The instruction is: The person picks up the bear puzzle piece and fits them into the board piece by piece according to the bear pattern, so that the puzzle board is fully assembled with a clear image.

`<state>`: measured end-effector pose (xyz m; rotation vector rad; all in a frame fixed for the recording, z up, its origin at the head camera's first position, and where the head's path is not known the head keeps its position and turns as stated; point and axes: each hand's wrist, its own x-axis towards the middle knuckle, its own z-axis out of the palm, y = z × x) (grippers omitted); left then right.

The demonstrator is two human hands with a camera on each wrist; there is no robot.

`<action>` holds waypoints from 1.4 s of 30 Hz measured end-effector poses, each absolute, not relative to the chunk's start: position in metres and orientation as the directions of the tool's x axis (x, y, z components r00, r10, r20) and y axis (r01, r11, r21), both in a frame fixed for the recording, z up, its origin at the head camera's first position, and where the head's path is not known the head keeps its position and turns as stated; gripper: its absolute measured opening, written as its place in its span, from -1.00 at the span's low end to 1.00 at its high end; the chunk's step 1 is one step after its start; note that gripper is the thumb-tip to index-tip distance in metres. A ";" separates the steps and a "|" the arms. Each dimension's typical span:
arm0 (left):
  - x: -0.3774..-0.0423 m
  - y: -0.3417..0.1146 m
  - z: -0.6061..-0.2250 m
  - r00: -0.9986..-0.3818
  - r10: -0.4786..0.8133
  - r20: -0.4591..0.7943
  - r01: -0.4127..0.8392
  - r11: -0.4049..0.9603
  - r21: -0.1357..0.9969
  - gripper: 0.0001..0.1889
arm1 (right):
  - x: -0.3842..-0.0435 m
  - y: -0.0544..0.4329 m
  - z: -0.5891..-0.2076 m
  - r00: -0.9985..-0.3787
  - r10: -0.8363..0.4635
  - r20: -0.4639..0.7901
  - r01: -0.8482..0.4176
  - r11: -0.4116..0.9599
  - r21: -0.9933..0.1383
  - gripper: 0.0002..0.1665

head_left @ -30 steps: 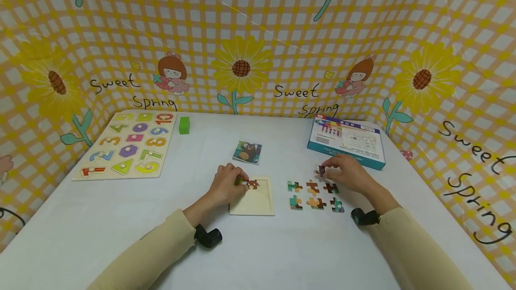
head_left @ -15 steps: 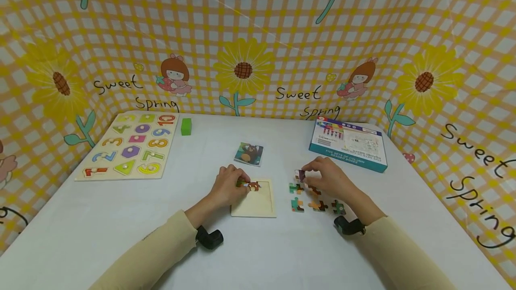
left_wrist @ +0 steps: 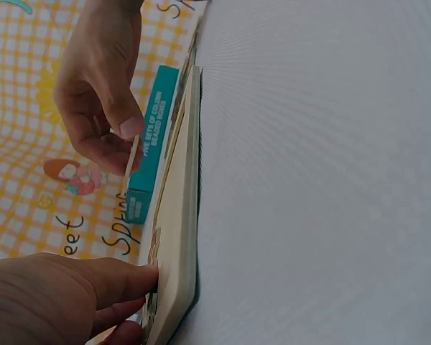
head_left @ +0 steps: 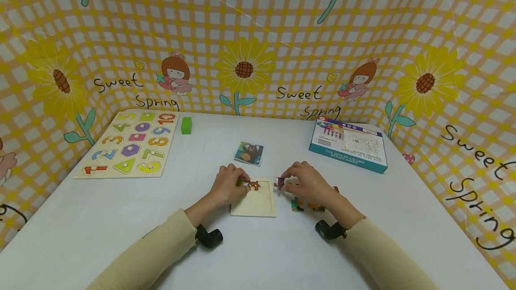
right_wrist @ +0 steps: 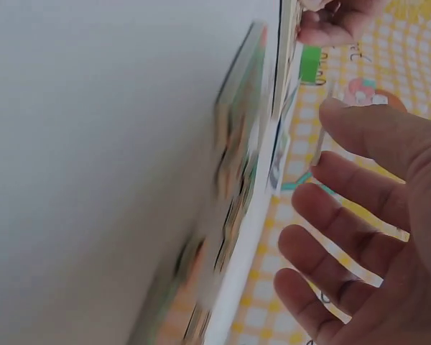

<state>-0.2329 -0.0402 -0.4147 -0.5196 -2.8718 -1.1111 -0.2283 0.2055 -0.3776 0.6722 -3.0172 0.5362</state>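
Note:
A square wooden puzzle tray [head_left: 253,205] lies mid-table. My left hand [head_left: 228,185] is at its far left corner, thumb and fingertips pinched about a puzzle piece partly hidden beneath them. Beside it in the tray shows a brown bear-face piece [head_left: 254,185]. Just right of the tray, my right hand [head_left: 307,183] pinches a dark brown and white jigsaw piece [head_left: 279,183] between thumb and index finger, above the table. The right wrist view shows this piece edge-on [right_wrist: 320,144], its other fingers spread. Below that hand lie several loose pieces [head_left: 297,205], partly covered by it.
A bear picture card [head_left: 249,153] lies behind the tray. A number-and-shape board [head_left: 129,144] and a green block [head_left: 186,125] stand at the back left. The teal-sided box [head_left: 348,144] is at the back right. Patterned cloth [head_left: 201,21] walls the table's far side.
My right hand has carried its jigsaw piece leftward from above the loose pieces to beside the tray's right edge. The left hand has stayed at the tray's corner.

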 end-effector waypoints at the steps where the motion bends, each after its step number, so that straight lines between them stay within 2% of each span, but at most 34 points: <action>1: -0.233 -0.040 -0.415 -0.945 0.299 0.135 0.312 0.692 0.650 -0.83 | -0.228 0.203 -0.378 -0.904 -0.420 0.075 -0.421 0.846 -0.328 -0.73; 9: -0.233 -0.040 -0.415 -0.946 0.298 0.131 0.310 0.699 0.645 -0.82 | -0.231 0.188 -0.380 -0.886 -0.462 0.048 -0.454 0.840 -0.298 -0.70; 26: -0.235 -0.039 -0.413 -0.945 0.296 0.140 0.314 0.697 0.644 -0.81 | -0.240 0.174 -0.381 -0.852 -0.518 0.074 -0.518 0.814 -0.264 -0.71; 42: -0.233 -0.038 -0.412 -0.950 0.292 0.108 0.291 0.706 0.646 -0.80 | -0.239 0.170 -0.386 -0.861 -0.505 0.065 -0.502 0.822 -0.270 -0.73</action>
